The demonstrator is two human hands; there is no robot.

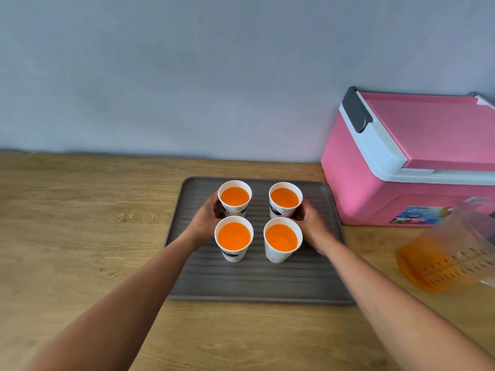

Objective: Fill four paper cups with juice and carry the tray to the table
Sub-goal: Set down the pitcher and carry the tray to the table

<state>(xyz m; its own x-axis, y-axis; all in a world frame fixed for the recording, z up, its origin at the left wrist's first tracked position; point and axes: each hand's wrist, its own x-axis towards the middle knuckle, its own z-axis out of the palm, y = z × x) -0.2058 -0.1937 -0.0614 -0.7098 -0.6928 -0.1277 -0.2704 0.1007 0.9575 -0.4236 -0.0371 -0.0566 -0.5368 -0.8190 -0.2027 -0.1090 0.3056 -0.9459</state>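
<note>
1. Filling looks done. Far-left cup (235, 210), far-right cup (281, 211), near-left cup (232, 254) and near-right cup (277, 254) all hold orange juice (233, 236) nearly to the rim. They stand in a tight square on the far half of the tray (254, 279).
2. Left hand (205, 220) curls round the far-left cup, right hand (310, 226) round the far-right one. My guess is they're being bunched before the lift.
3. Tip: push low and don't squeeze, because thin paper walls buckle and slop.
4. The tray is grey, rectangular and ribbed, with a raised lip, so decent grip.
5. Wood-grain counter (80, 223). Blurry clear plastic pitcher (450, 258) near right, glossy pink cooler (388, 170) far right.
</note>
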